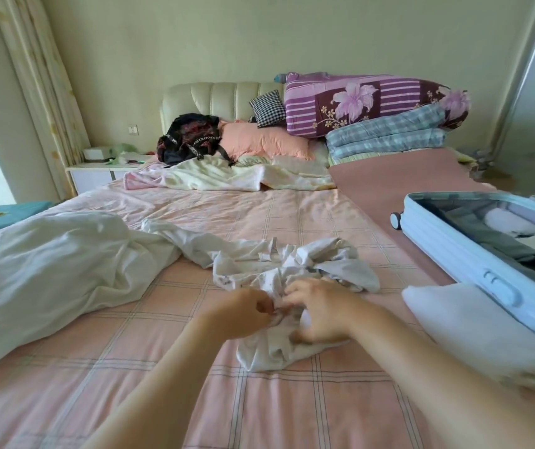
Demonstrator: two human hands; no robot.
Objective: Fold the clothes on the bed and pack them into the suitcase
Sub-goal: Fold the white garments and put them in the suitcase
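left hand [243,311] and right hand [321,314] both pinching crumpled white garment [311,254], open suitcase [453,254] at right edge

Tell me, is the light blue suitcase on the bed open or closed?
Open: the suitcase shows its inside, with folded clothes lying in it.

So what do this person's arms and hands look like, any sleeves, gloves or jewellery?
Both the left hand and the right hand are bare, with no gloves. The forearms are bare too, with no sleeve in view. Neither wrist shows a watch or bracelet. Whether there are rings cannot be told, because the fingers are blurred and partly buried in the white garment.
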